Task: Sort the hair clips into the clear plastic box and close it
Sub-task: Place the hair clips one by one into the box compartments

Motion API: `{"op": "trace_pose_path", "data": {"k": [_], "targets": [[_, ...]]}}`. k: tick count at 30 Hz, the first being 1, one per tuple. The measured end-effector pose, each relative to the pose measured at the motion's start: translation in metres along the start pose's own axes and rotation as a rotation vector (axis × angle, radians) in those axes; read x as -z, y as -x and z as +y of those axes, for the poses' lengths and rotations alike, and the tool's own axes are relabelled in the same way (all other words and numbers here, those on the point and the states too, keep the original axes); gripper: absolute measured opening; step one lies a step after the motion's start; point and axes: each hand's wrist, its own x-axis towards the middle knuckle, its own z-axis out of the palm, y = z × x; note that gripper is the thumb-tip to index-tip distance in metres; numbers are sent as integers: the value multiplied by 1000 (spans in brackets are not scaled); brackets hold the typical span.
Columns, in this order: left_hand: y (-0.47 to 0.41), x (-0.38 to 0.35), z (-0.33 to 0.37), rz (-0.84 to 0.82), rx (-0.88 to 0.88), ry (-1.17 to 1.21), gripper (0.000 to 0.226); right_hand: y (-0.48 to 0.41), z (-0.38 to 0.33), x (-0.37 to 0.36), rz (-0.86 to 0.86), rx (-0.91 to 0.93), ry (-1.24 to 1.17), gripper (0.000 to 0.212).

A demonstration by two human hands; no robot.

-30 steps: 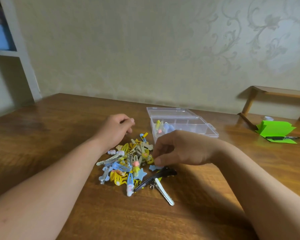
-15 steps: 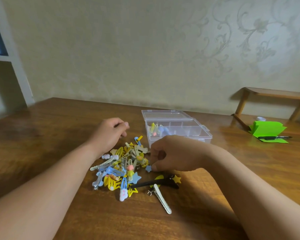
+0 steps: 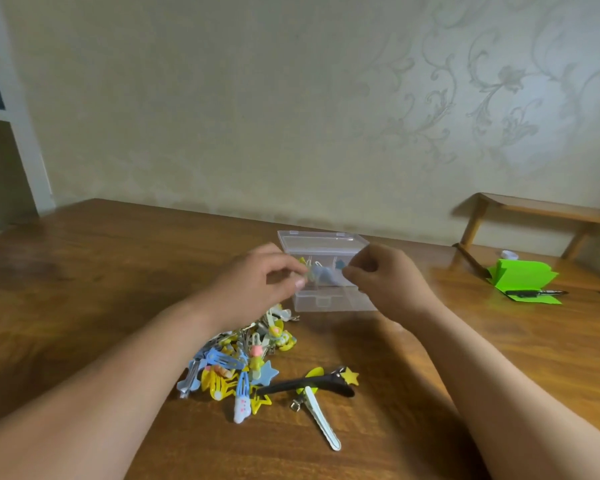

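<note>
Whereas both hands sat low at the pile a moment ago, the left hand (image 3: 257, 285) and right hand (image 3: 387, 282) are now raised over the open clear plastic box (image 3: 326, 304), hiding part of its compartments. Right hand: pinches a small blue clip (image 3: 340, 264). Left hand: fingers curled, blurred; whether it holds anything cannot be told. Hair clips (image 3: 243, 362): heaped on the table (image 3: 84, 271) just in front of the box. Black clip (image 3: 305, 386) and white clip (image 3: 323, 424): beside the heap. Green paper (image 3: 523, 277) with pen (image 3: 534, 292): far right.

I see the clear plastic box (image 3: 326, 301) open on the desk, lid (image 3: 321, 241) back, with bright mixed hair clips (image 3: 236, 368) heaped just before it.
</note>
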Motion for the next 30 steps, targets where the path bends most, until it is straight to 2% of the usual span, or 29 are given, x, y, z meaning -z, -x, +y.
{"op": "trace_pose_path", "data": {"k": [3,7,12,15,19,21,27,30], "targets": [[-1,-3,0,-35,-9,-78,18,1,-2,-5,-2,-27,16,6],[-1,2,-6,-16,10,-49,12,1,-8,-2,11,-46,-65,5],[1,5,-8,-28,35,-33,12,-38,-7,19,92,-181,-95,6],[1,3,-9,-3,42,-12,14,-67,-3,17,12,-229,8,6],[0,6,-13,108,70,-2,18,-92,-2,-4,-167,-308,132,15],[0,7,-18,139,92,35,16,-97,2,-14,-199,-344,172,23],[1,7,-21,125,136,44,14,-96,8,-31,-179,-368,302,30],[1,13,-19,143,166,91,15,-80,6,-28,-35,-303,294,26]]}}
